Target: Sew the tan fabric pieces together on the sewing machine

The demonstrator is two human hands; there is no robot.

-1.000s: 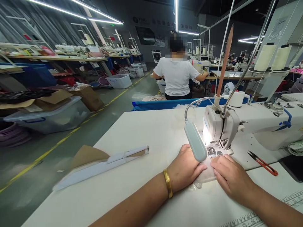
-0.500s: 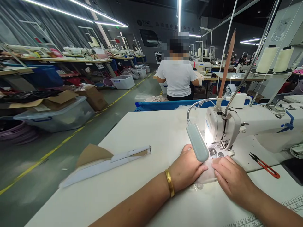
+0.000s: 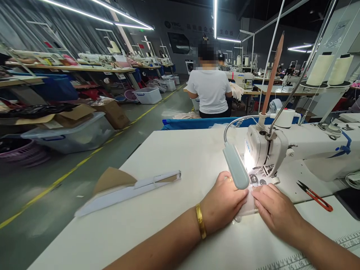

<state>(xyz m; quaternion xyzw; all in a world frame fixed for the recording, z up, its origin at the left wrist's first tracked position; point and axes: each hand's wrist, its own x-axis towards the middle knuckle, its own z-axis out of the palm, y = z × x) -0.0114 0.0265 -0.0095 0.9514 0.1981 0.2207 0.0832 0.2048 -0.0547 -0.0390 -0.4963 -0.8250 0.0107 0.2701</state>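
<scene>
A thin, pale sheer piece of fabric (image 3: 248, 207) lies on the sewing machine bed in front of the needle area. My left hand (image 3: 223, 198), wearing a gold bangle, is closed on its left side, with the thumb tip near the fabric's middle. Some of its fingers are hidden behind the grey-green lamp head (image 3: 236, 167). My right hand (image 3: 274, 210) pinches the fabric's right edge close to the presser foot. The white sewing machine (image 3: 258, 144) stands just beyond both hands, its stitching spot brightly lit.
Red-handled thread snips (image 3: 315, 195) lie right of my right hand, near a dark phone (image 3: 348, 200). A clear ruler (image 3: 298, 260) is at the front edge. Folded white-and-brown card (image 3: 126, 191) rests on the left. A person in a white shirt (image 3: 209, 90) sits ahead.
My left thumb has shifted up and inward beside the right fingertips, and the fingers have drawn in. The right hand stays nearly in place. The view has tilted slightly.
</scene>
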